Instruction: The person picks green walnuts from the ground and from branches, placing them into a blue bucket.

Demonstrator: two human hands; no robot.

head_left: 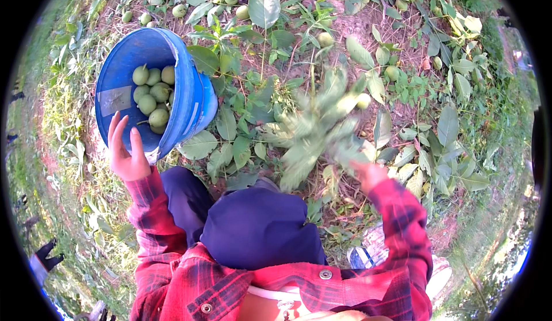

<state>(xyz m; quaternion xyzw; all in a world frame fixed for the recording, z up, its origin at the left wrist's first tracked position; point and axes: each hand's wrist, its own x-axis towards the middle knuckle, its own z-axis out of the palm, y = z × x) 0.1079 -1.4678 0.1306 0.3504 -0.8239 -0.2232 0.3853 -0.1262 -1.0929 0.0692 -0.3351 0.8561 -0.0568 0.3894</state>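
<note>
A blue bucket lies tipped at the left with its mouth facing me, and several round green fruits, which look like walnuts in their husks, rest inside. My left hand is at the bucket's near rim, its fingers stretched out and apart, with no fruit in them. My right hand is smeared by motion at the near edge of a leafy sprig, which is blurred too. Whether its fingers close on the stem cannot be made out. A pale green fruit lies just beyond the sprig.
More green fruits lie scattered on the ground, some at the far left and others at the right. Cut leaves, weeds and dry grass cover the soil. My bent knee and a shoe are close in front.
</note>
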